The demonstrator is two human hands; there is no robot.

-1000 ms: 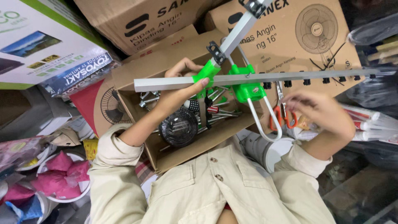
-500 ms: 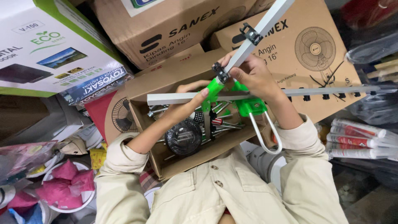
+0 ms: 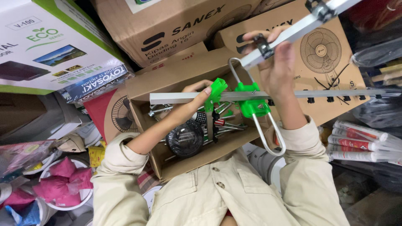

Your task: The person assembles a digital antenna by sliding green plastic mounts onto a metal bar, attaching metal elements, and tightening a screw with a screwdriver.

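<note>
Above the open cardboard box (image 3: 180, 165) of metal parts, we are fitting an antenna together, our left hand (image 3: 197, 98) pinching the green bracket (image 3: 216, 90) on the horizontal boom (image 3: 176, 98) while our right hand (image 3: 278, 69) is clasping the angled bar (image 3: 293, 31), which probably needs aligning next.

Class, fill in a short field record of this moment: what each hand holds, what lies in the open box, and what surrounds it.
Left hand: grips the grey metal bar beside a green plastic clamp
Right hand: holds a slanted metal arm above a second green clamp
U-shaped bolt: loops through that second clamp
Open cardboard box: metal rods, a black cable coil
Surroundings: fan cartons, sealant tubes, pink bags
</note>
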